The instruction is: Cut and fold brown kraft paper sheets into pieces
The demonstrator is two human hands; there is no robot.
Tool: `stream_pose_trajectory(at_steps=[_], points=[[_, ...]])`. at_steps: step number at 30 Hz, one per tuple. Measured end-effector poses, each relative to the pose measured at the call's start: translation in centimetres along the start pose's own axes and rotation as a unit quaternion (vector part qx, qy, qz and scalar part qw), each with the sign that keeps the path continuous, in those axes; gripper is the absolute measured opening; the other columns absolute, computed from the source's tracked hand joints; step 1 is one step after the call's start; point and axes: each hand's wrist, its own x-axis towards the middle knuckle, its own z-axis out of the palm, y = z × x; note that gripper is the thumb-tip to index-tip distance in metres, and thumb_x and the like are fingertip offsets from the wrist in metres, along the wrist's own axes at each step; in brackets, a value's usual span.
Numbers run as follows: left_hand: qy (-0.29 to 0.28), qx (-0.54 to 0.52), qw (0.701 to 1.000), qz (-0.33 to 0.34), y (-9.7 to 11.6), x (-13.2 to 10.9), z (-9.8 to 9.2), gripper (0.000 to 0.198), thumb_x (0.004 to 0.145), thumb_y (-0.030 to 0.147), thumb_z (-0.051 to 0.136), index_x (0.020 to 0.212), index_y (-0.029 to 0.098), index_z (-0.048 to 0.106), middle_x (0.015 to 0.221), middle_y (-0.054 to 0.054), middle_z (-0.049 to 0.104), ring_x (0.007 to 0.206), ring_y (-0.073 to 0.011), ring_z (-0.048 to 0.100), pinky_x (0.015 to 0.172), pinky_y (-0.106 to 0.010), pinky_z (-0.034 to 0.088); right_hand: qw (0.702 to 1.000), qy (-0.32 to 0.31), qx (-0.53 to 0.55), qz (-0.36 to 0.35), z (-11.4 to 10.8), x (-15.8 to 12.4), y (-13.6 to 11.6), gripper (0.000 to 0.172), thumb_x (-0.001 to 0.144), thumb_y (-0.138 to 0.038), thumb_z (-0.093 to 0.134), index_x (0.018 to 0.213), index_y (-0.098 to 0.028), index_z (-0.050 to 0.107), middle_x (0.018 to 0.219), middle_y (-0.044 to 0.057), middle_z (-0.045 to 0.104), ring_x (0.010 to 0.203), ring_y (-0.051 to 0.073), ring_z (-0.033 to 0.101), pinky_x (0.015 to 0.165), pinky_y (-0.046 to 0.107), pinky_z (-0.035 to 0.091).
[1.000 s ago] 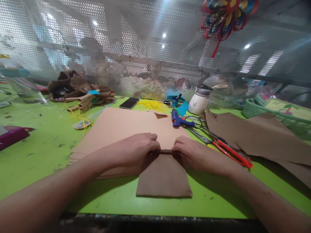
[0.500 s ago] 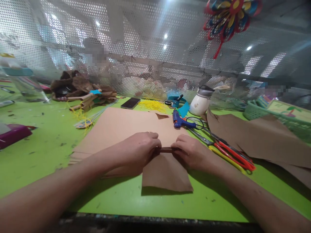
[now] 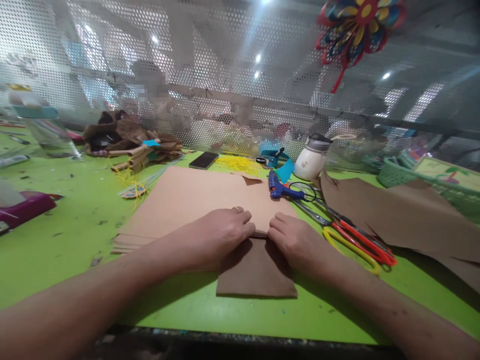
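A small piece of brown paper (image 3: 258, 277) lies at the table's front, its far edge folded into a narrow strip. My left hand (image 3: 228, 231), a ring on one finger, is closed on the left end of that fold. Closed at the fold's right end is my right hand (image 3: 294, 240). Between the fingertips a short stretch of the folded edge shows; the thumbs are hidden. Under and beyond the hands is a stack of larger brown paper sheets (image 3: 198, 192). The paper's near part spreads toward me over the green table (image 3: 180, 305).
Right of the stack lie a blue glue gun (image 3: 279, 189), red-handled scissors (image 3: 365, 245) and a yellow-handled tool (image 3: 350, 250). Further right are large brown paper pieces (image 3: 397, 210). A phone (image 3: 203, 160), yellow shreds (image 3: 238, 164) and a white jug (image 3: 309, 162) stand behind, before a perforated metal screen (image 3: 225, 60).
Both hands have shifted slightly toward me, and the folded strip now lies lower against the stack, its raised edge less visible. My view has also moved a little.
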Motion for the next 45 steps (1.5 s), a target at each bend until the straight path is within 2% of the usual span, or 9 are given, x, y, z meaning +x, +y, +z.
stream_pose_trajectory(at_steps=[5, 9, 13, 16, 22, 29, 38, 42, 45], points=[[-0.011, 0.013, 1.0, 0.0, 0.5, -0.1, -0.3, 0.01, 0.082, 0.011, 0.053, 0.088, 0.017, 0.058, 0.082, -0.006, 0.059, 0.073, -0.0221, 0.053, 0.065, -0.033, 0.041, 0.999, -0.007, -0.027, -0.021, -0.3, 0.2, -0.4, 0.014, 0.084, -0.003, 0.056, 0.076, -0.014, 0.06, 0.074, 0.006, 0.055, 0.072, 0.021, 0.042, 0.062, 0.035, 0.031], [-0.019, -0.098, 0.99, -0.1, 0.0, 0.1, -0.7, 0.007, 0.083, 0.02, 0.054, 0.083, 0.018, 0.061, 0.082, -0.005, 0.06, 0.07, -0.0185, 0.054, 0.063, -0.028, 0.04, 1.0, -0.007, -0.023, -0.004, -0.3, 0.0, -0.6, 0.015, 0.084, -0.003, 0.055, 0.075, -0.014, 0.059, 0.075, 0.007, 0.055, 0.072, 0.021, 0.041, 0.061, 0.034, 0.032], [-0.053, -0.293, 0.929, -0.22, -1.3, 0.8, -1.6, 0.033, 0.09, 0.04, 0.045, 0.089, 0.015, 0.067, 0.078, -0.003, 0.065, 0.068, -0.0158, 0.054, 0.063, -0.026, 0.039, 0.999, 0.029, -0.01, -0.007, -0.5, 0.1, -0.7, 0.02, 0.089, -0.004, 0.049, 0.074, -0.013, 0.059, 0.074, 0.007, 0.054, 0.072, 0.02, 0.04, 0.061, 0.034, 0.032], [-0.084, -0.366, 0.898, -0.228, -1.9, 1.0, -2.4, 0.05, 0.094, 0.048, 0.035, 0.068, 0.014, 0.061, 0.063, 0.0, 0.053, 0.059, -0.0125, 0.041, 0.057, -0.025, 0.034, 0.997, 0.075, 0.005, -0.02, -1.0, 0.4, -1.0, 0.027, 0.091, -0.004, 0.044, 0.07, -0.013, 0.058, 0.073, 0.007, 0.053, 0.07, 0.019, 0.04, 0.06, 0.034, 0.032], [-0.122, -0.473, 0.852, -0.189, -1.7, 0.3, -3.6, 0.041, 0.09, 0.049, 0.047, 0.072, 0.015, 0.06, 0.069, 0.002, 0.049, 0.065, -0.0119, 0.039, 0.059, -0.024, 0.031, 0.987, 0.156, 0.024, -0.008, -2.0, 0.6, -1.3, 0.02, 0.092, -0.008, 0.047, 0.082, -0.007, 0.065, 0.075, 0.011, 0.058, 0.073, 0.02, 0.047, 0.062, 0.035, 0.04], [-0.151, -0.605, 0.744, -0.242, -1.1, 0.4, -3.4, 0.038, 0.086, 0.053, 0.056, 0.075, 0.016, 0.056, 0.065, 0.005, 0.041, 0.058, -0.0095, 0.033, 0.052, -0.023, 0.026, 0.981, 0.192, 0.039, -0.003, -1.8, 0.1, -0.8, 0.02, 0.092, -0.007, 0.048, 0.1, -0.009, 0.066, 0.087, 0.015, 0.065, 0.084, 0.024, 0.053, 0.071, 0.039, 0.047], [-0.131, -0.548, 0.784, -0.261, -0.6, 0.5, -3.3, 0.034, 0.089, 0.047, 0.052, 0.077, 0.016, 0.055, 0.064, 0.005, 0.039, 0.057, -0.0095, 0.034, 0.052, -0.022, 0.027, 0.969, 0.181, 0.154, 0.07, -2.1, 0.5, -0.7, 0.017, 0.091, -0.01, 0.05, 0.099, -0.014, 0.065, 0.093, 0.012, 0.063, 0.087, 0.023, 0.053, 0.076, 0.04, 0.047], [-0.117, -0.459, 0.848, -0.236, -0.7, 0.6, -3.1, 0.032, 0.091, 0.042, 0.048, 0.088, 0.015, 0.064, 0.073, 0.002, 0.054, 0.067, -0.0126, 0.046, 0.061, -0.023, 0.035, 0.906, 0.198, 0.342, 0.154, -2.4, 0.5, 0.1, 0.025, 0.088, -0.021, 0.058, 0.112, -0.019, 0.062, 0.109, 0.011, 0.062, 0.097, 0.022, 0.057, 0.082, 0.038, 0.05], [-0.11, -0.426, 0.874, -0.207, -0.2, 0.6, -3.1, 0.031, 0.094, 0.037, 0.044, 0.095, 0.015, 0.065, 0.085, -0.002, 0.065, 0.076, -0.0159, 0.055, 0.067, -0.025, 0.04, 0.847, 0.149, 0.437, 0.263, -2.5, 0.5, 0.5, 0.027, 0.09, -0.037, 0.057, 0.109, -0.018, 0.065, 0.1, 0.008, 0.066, 0.084, 0.019, 0.062, 0.072, 0.031, 0.052]])
